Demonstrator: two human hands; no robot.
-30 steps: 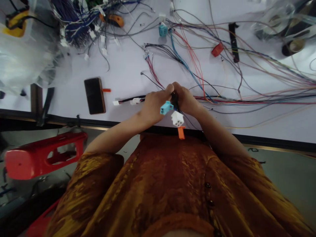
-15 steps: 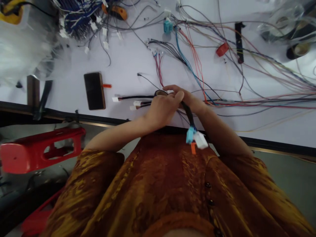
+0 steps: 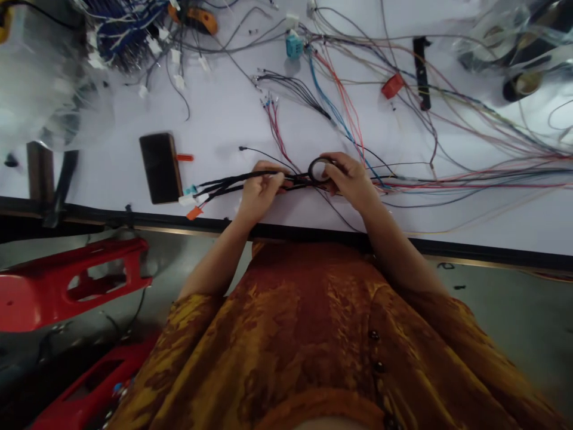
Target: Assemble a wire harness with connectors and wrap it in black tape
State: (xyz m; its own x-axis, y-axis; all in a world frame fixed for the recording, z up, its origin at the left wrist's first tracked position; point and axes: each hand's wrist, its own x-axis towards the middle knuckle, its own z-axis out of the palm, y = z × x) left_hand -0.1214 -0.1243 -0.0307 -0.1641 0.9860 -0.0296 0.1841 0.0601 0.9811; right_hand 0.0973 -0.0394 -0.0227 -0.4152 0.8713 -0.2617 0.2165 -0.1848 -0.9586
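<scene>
While the left hand (image 3: 260, 190) pinches black cables (image 3: 233, 178), right hand (image 3: 351, 180) gripping tape roll (image 3: 312, 171), connectors (image 3: 194, 212) left of both.

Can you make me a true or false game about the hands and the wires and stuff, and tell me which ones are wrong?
1. The right hand holds a roll of tape. True.
2. The phone is on the floor. False: the phone lies on the table.
3. The left hand has hold of some black cables. True.
4. Every connector here is orange. False: a teal connector lies on the table beyond the hands.
5. A red stool is on the person's left. True.
</scene>
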